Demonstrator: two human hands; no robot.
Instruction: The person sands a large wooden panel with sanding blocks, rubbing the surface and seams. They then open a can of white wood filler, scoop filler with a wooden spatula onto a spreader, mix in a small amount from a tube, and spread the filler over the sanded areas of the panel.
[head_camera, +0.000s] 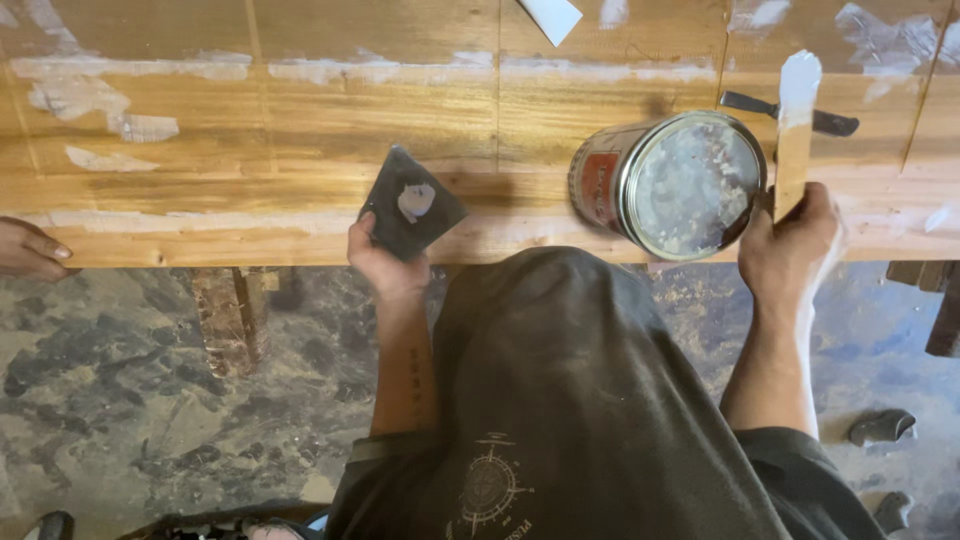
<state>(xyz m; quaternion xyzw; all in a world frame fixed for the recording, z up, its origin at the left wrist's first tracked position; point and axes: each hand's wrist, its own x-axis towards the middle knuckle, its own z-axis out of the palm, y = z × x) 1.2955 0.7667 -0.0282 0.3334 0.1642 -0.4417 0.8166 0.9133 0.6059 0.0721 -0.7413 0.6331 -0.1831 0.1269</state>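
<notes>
Wood fills the upper half of the view: a broad varnished wooden panel streaked with patches of pale filler, its near edge running across the picture just above the person's dark shirt. Below it lies a mottled grey floor.

On the panel, right of centre, a round tin lies tipped toward the camera, its open mouth showing a crusted whitish inside and its side bearing a red label. It sits between the two hands, just beside the right one.

A narrow wooden stick stands along the panel to the right of the tin, its far end coated in white filler. The right hand is closed around the stick's near end, close against the tin's rim. Behind the stick a dark-handled tool lies flat.

The left hand pinches a dark square scraper card by its lower corner, fingers closed on it; a dab of white filler sits on its face. Another person's hand rests at the panel's left edge.
</notes>
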